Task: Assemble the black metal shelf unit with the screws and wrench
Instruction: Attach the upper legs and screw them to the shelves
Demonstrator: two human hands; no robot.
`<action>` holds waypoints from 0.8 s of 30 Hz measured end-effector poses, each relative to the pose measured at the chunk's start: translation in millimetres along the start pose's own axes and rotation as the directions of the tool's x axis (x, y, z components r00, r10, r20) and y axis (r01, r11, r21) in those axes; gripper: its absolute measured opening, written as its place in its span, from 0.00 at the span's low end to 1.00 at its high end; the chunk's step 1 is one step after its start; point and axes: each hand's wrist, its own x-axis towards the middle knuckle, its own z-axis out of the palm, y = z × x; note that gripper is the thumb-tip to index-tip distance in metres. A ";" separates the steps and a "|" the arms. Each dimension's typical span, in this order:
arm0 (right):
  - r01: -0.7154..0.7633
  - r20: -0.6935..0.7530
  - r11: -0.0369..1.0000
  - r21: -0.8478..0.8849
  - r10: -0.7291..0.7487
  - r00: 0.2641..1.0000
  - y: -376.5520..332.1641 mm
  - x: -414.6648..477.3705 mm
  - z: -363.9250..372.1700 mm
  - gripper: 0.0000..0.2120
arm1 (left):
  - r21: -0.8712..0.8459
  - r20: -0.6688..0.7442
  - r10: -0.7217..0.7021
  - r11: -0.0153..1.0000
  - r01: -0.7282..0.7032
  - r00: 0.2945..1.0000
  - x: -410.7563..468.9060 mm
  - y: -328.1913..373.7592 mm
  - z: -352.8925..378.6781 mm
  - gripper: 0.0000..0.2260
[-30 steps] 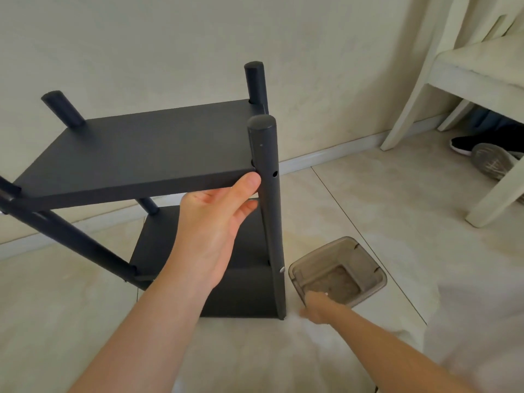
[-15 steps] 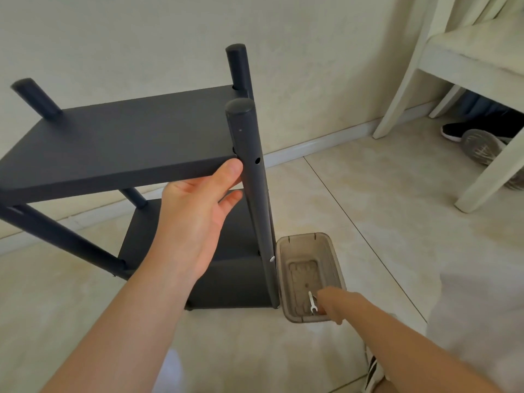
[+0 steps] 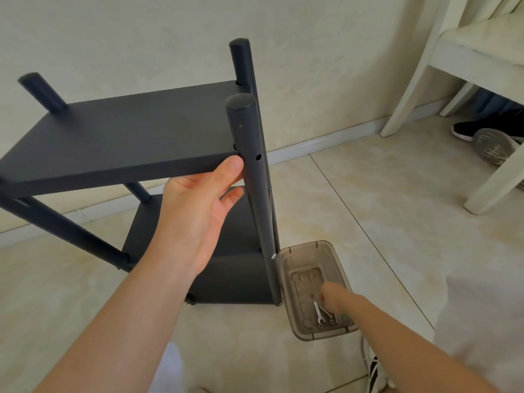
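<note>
In the head view, the left hand (image 3: 195, 217) holds the black shelf unit (image 3: 158, 143) by its upper shelf (image 3: 127, 137). The thumb lies flat against the shelf's front edge and the fingers (image 3: 234, 195) curl underneath it, so the board is pinched between them. Just to the right of these fingers stands the near post (image 3: 252, 180), upright, with an open screw hole (image 3: 258, 157) just above and to the right of the thumb tip. Well below the fingers, the lower shelf (image 3: 235, 276) sits close to the floor (image 3: 368, 222), and a small pale screw head (image 3: 273, 256) shows on the post at that level.

The right hand (image 3: 334, 300) reaches down into a translucent brown plastic tray (image 3: 309, 245), which stands on the floor touching or just beside the foot of the near post. Its fingers (image 3: 326, 289) are bent down toward the tray's bottom; whether they hold anything cannot be told. Just below and to the left of these fingers, the small silver wrench (image 3: 318, 312) lies in the tray, with the screws (image 3: 331, 319) beside it, partly under the hand.

Far to the right of both hands, a white chair (image 3: 482, 66) stands by the wall (image 3: 141, 29), with dark shoes (image 3: 493, 143) beneath it. A striped shoe (image 3: 374, 367) shows at the bottom edge, below the right forearm.
</note>
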 end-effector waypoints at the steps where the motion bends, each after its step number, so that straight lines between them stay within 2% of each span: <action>1: -0.017 0.023 1.000 -0.023 0.018 1.000 -3.9 4.1 4.5 0.10 | 0.002 -0.003 -0.001 1.000 0.001 1.000 0.3 -0.6 -0.3 0.04; 2: -0.008 0.046 0.998 -0.055 0.011 0.999 -6.9 6.0 8.3 0.06 | 0.002 -0.007 -0.005 1.000 0.005 1.000 0.4 -0.8 -0.4 0.04; 5: -0.002 0.071 0.999 -0.038 0.004 0.997 -8.1 18.3 23.8 0.13 | -0.006 -0.018 -0.015 1.000 0.015 1.000 0.2 -2.1 -0.5 0.03; 8: 0.001 0.075 1.000 -0.018 0.000 0.997 -6.3 29.0 36.4 0.15 | -0.014 -0.005 -0.017 1.000 0.017 1.000 0.2 -2.4 -0.4 0.02; 10: -0.015 0.036 1.000 -0.012 0.016 0.999 -5.8 35.8 43.3 0.10 | -0.030 -0.008 -0.018 0.999 0.018 1.000 -0.3 -3.7 -0.5 0.04; 13: -0.040 -0.010 0.998 0.047 0.040 0.999 -9.0 39.5 47.4 0.14 | -0.031 -0.020 -0.022 0.999 0.021 1.000 0.5 -4.6 -0.1 0.05; 16: -0.090 -0.006 0.996 0.027 0.090 0.996 -13.6 40.5 51.2 0.15 | -0.020 -0.003 -0.010 1.000 0.010 1.000 2.0 -3.7 -1.9 0.02; 24: -0.144 -0.030 0.990 -0.006 0.144 0.989 -13.5 44.9 55.3 0.18 | -0.001 0.052 0.035 0.999 -0.035 0.998 4.0 -4.6 -5.7 0.06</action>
